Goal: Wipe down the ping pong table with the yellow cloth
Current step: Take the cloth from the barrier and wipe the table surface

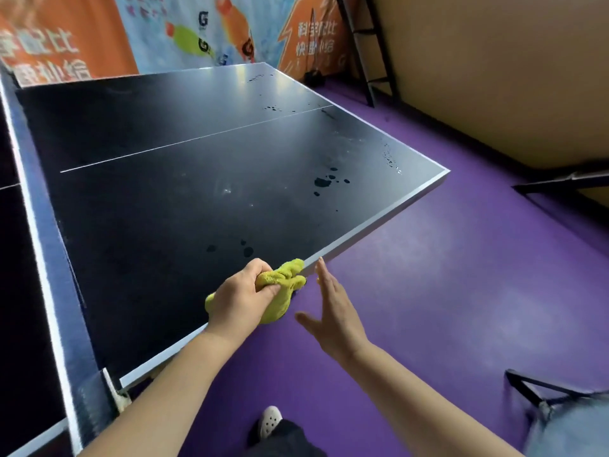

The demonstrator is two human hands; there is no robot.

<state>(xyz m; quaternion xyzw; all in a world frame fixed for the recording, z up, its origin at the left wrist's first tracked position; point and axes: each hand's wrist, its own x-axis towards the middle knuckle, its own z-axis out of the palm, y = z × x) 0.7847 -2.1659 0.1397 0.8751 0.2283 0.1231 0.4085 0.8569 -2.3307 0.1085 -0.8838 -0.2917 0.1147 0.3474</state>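
The dark ping pong table fills the left and middle of the head view, with a white centre line and pale edge bands. Water drops lie near its right end, more near the near edge. My left hand grips the bunched yellow cloth at the table's near side edge; part of the cloth hangs past the edge. My right hand hovers just right of the cloth, off the table over the floor, fingers straight and spread, holding nothing.
The net runs along the left. Purple floor lies right of the table. A printed banner stands behind the far side, a dark metal frame leans on the tan wall, and another black frame sits at lower right.
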